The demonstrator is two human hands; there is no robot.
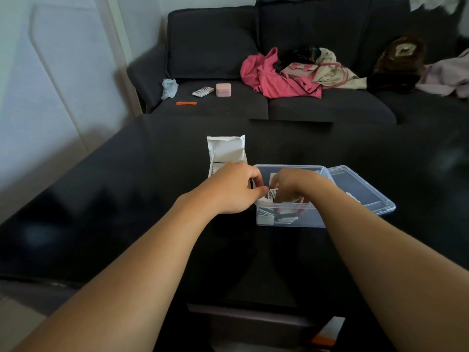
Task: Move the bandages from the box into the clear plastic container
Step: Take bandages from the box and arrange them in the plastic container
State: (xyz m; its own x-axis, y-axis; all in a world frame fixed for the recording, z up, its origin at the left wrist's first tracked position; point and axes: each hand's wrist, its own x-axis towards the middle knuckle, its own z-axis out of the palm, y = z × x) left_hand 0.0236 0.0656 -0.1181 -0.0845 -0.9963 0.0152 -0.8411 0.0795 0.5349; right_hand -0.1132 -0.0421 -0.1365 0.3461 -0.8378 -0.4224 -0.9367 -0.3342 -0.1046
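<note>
Bandages (271,193) half hidden behind right hand (291,185).

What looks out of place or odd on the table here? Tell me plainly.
Nothing on the table stands out. The box stands open with bandages showing inside, the clear plastic container sits beside it holding bandages, and its lid lies next to it. Nothing is spilled or damaged.

Both hands, left hand (234,186) and right hand (291,185), pinch bandages (271,193) over the clear container (291,219) beside the box (226,151).
</note>
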